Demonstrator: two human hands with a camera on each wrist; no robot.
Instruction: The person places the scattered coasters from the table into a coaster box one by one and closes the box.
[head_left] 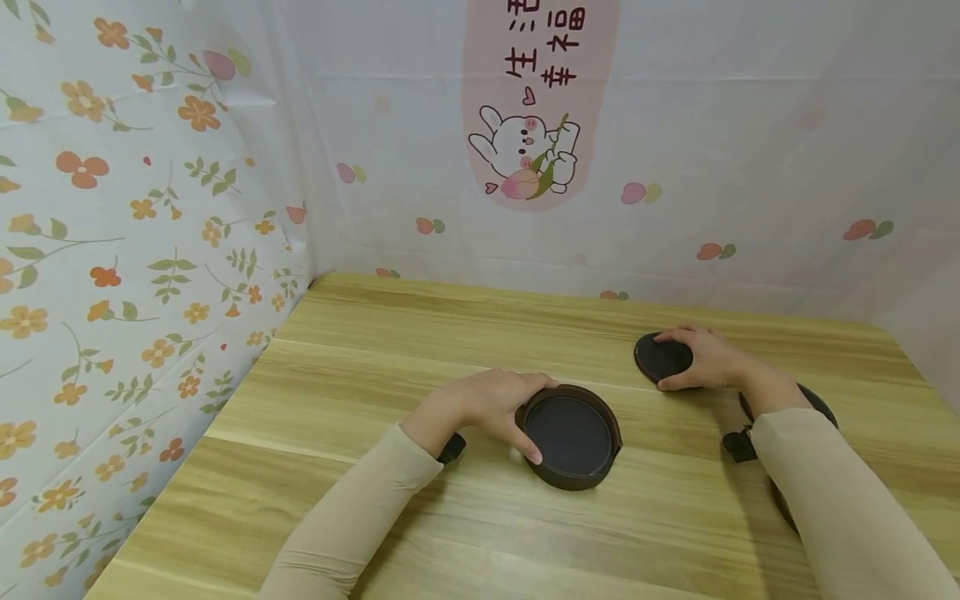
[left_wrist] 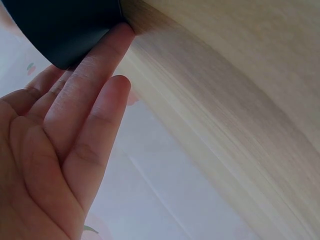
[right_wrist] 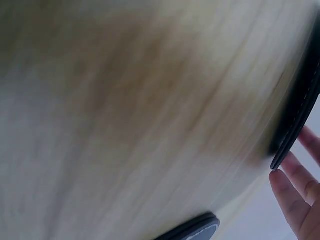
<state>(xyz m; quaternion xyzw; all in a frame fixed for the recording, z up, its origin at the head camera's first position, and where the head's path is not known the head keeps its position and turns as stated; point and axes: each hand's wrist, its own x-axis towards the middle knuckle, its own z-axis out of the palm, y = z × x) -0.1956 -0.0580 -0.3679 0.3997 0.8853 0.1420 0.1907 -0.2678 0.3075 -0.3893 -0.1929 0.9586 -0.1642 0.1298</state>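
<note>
Wood-grained table (head_left: pixel 480 550): your left hand (head_left: pixel 491 407), fingers clasping the round holder (head_left: pixel 564 481), presumably steadies it; your right hand (head_left: pixel 705 358) pinches the black disc (head_left: pixel 660 360) edgewise, fingers apart.

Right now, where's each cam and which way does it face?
Head: on the head, facing forward-down at the table; left hand, right hand and sleeves show.
Left wrist: on left wrist, facing the dark holder; left hand shows.
Right wrist: on right wrist, facing table and black disc; right hand shows at edge.
Head and left wrist share the dark holder.
</note>
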